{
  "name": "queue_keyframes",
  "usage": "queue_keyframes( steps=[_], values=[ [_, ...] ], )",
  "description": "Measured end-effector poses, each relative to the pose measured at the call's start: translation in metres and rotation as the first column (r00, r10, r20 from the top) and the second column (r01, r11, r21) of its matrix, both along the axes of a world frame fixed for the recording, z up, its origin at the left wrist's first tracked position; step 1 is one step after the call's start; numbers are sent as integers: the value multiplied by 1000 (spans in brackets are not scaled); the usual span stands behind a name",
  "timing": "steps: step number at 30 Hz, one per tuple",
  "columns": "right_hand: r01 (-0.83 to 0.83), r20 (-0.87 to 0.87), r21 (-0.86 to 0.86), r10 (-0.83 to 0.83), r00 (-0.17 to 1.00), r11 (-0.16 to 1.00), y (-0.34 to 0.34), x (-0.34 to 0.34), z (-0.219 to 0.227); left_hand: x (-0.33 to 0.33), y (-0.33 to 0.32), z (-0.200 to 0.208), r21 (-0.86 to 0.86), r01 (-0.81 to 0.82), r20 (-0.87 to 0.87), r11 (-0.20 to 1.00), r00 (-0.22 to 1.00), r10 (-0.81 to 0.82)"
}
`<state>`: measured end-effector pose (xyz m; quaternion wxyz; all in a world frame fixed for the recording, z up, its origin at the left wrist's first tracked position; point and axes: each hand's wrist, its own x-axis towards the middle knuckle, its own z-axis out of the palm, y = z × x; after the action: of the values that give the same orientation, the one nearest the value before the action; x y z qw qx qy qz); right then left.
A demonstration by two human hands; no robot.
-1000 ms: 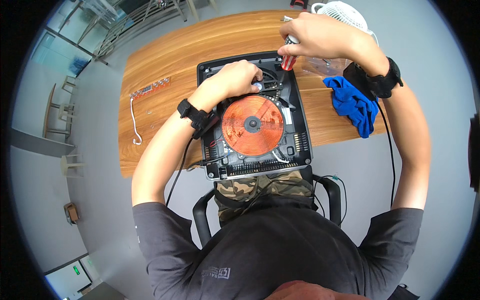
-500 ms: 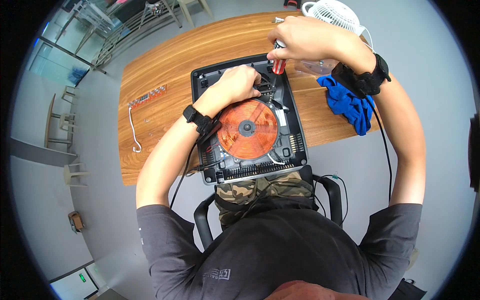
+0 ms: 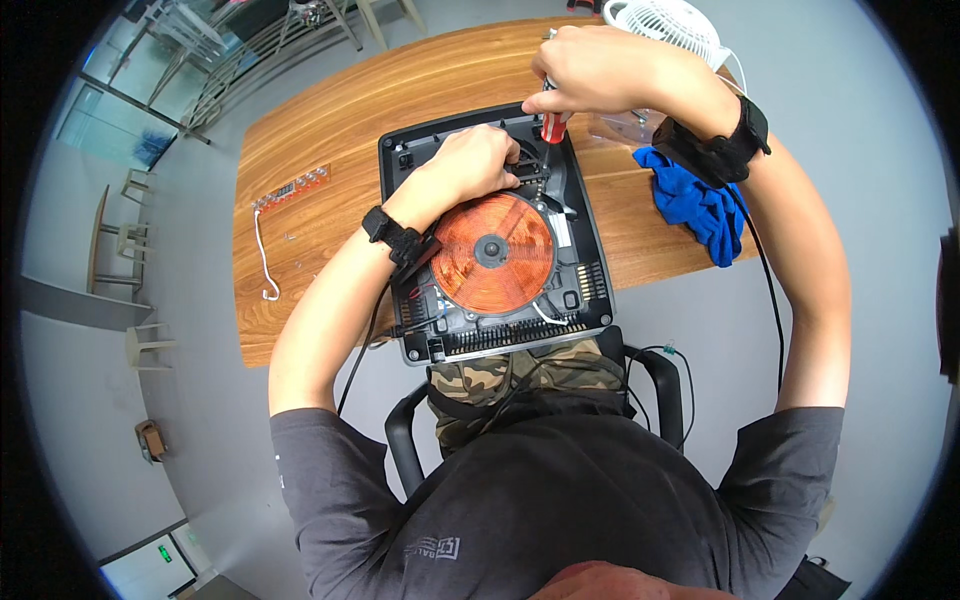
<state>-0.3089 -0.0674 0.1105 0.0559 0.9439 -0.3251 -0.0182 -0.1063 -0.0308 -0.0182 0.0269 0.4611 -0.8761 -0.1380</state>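
An opened induction cooker (image 3: pixel 590 215) with a black casing lies on the table and overhangs its near edge. Its round copper coil (image 3: pixel 480 285) is exposed. My right hand (image 3: pixel 590 70), raised over the casing's far right part, is closed round the red-and-white handle of a screwdriver (image 3: pixel 554 128). The shaft points down into the casing; its tip is too small to make out. Beyond the coil, my left hand (image 3: pixel 470 162) rests with bent fingers on a black plastic part (image 3: pixel 527 168), which it partly covers.
A small circuit board (image 3: pixel 300 185) with a white cable lies on the table's left. A blue cloth (image 3: pixel 695 205) is at the right edge, below a clear plastic container (image 3: pixel 625 127). A white fan (image 3: pixel 668 28) stands at the far right. Black cables hang from both wrists.
My right hand has shifted slightly left and turned a little round the screwdriver handle. My left hand keeps its place on the black part. The whole view has moved slightly.
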Motion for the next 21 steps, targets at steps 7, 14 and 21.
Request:
queue_keyframes(
  steps=[7,14,21],
  values=[
    [-33,-40,140,39,998,990,3,3,7,0,-1,0,31,-16,-3,999,1000,17],
    [119,-165,188,-88,982,975,6,13,10,3,0,-4,0,-8,-30,1000,1000,8],
    [313,-289,210,-247,925,926,8,38,25,-3,-7,13,14,-18,-267,1000,963,21]
  ],
)
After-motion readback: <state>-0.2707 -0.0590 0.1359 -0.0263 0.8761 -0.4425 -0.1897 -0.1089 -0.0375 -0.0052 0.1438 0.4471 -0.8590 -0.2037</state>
